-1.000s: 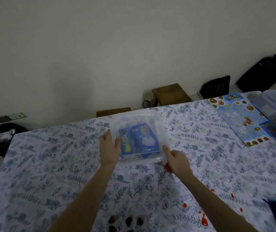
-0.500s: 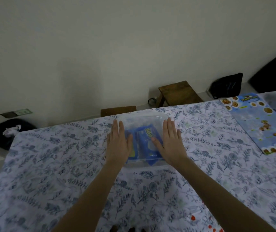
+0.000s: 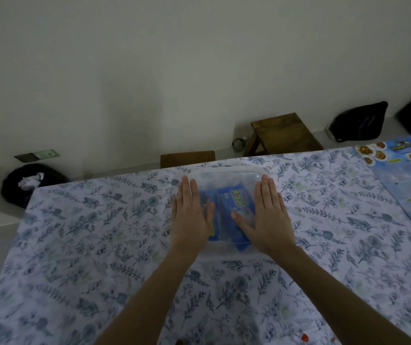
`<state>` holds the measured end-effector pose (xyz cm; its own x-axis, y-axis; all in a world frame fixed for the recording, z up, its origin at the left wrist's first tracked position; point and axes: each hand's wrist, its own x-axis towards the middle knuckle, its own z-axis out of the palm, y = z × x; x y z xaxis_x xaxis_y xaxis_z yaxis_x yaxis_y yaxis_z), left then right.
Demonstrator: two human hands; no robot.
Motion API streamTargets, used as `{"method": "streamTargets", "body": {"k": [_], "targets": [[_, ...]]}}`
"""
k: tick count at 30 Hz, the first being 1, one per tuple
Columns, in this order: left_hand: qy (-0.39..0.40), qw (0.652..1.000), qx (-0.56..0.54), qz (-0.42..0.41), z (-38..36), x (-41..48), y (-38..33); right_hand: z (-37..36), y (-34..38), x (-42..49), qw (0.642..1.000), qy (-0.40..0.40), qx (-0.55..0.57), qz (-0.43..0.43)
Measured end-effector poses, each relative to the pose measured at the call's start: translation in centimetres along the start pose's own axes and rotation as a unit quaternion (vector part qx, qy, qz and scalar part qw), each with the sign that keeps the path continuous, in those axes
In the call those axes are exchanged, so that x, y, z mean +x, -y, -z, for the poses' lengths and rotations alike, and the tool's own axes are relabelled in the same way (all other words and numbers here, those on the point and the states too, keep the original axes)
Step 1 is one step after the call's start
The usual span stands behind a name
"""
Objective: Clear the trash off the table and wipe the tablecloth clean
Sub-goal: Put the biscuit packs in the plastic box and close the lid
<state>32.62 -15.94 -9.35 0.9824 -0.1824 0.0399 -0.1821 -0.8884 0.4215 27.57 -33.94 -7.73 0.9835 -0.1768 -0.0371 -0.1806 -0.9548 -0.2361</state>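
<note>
Near edge of counter: small red stain (image 3: 304, 337) on the floral tablecloth (image 3: 100, 245), right of centre. A dark speck sits at the bottom edge by the forearms; too cut off to identify.

Both forearms reach in from the near edge toward the far middle of the counter.

Left hand (image 3: 191, 215): grip fully flat, fingers straight and together, palm down on the left part of the clear plastic container (image 3: 227, 176) lid. No curl, nothing clasped, just resting on top.

Right hand (image 3: 269, 217): same, flat and spread wide, palm on the right part of the lid, thumb angled inward over the centre. Nothing held.

Container sits on the tablecloth close to the far edge, roughly mid-width. Lid on. Blue packets (image 3: 229, 210) visible through the plastic between the two hands.

Far right corner: blue printed sheet (image 3: 408, 185) lying flat on the cloth, well apart from the container.

Beyond the far edge: black trash bag (image 3: 22, 190) with crumpled white paper at left, wooden stool (image 3: 284, 135) right of centre, black bag (image 3: 358, 124) further right.
</note>
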Motion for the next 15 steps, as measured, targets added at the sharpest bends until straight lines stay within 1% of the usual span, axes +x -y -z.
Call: {"method": "streamTargets", "body": {"k": [2, 3, 5, 7, 8, 9, 10, 12, 15], "targets": [[0.019, 1.000, -0.006, 0.004, 0.2, 0.2, 0.0, 0.0, -0.2, 0.2, 1.000, 0.005, 0.014, 0.008], [0.033, 0.999, -0.014, 0.007, 0.5, 0.3, -0.1, 0.4, -0.2, 0.2, 0.999, 0.008, 0.038, 0.015], [0.049, 0.997, -0.050, 0.025, 1.3, 0.1, -0.2, 0.8, -0.6, -0.2, 0.992, -0.008, 0.127, -0.003], [0.021, 0.991, -0.112, 0.068, 2.1, -0.9, -0.1, 1.2, -1.1, -1.4, 0.966, -0.060, 0.233, -0.097], [0.006, 0.985, -0.147, 0.089, 2.3, -1.6, 0.2, 1.1, -1.5, -2.1, 0.948, -0.080, 0.274, -0.144], [0.004, 0.979, -0.179, 0.101, 2.4, -2.3, 0.6, 1.0, -1.7, -2.7, 0.936, -0.084, 0.295, -0.172], [0.011, 0.973, -0.204, 0.105, 2.4, -2.9, 0.9, 0.9, -1.8, -3.2, 0.934, -0.075, 0.300, -0.179], [0.024, 0.964, -0.237, 0.114, 2.5, -3.7, 1.7, 0.9, -1.2, -3.7, 0.938, -0.061, 0.297, -0.166], [-0.015, 0.952, -0.260, 0.158, 4.1, -4.2, 4.1, 1.2, 1.7, -3.5, 0.944, -0.047, 0.301, -0.128]]}}
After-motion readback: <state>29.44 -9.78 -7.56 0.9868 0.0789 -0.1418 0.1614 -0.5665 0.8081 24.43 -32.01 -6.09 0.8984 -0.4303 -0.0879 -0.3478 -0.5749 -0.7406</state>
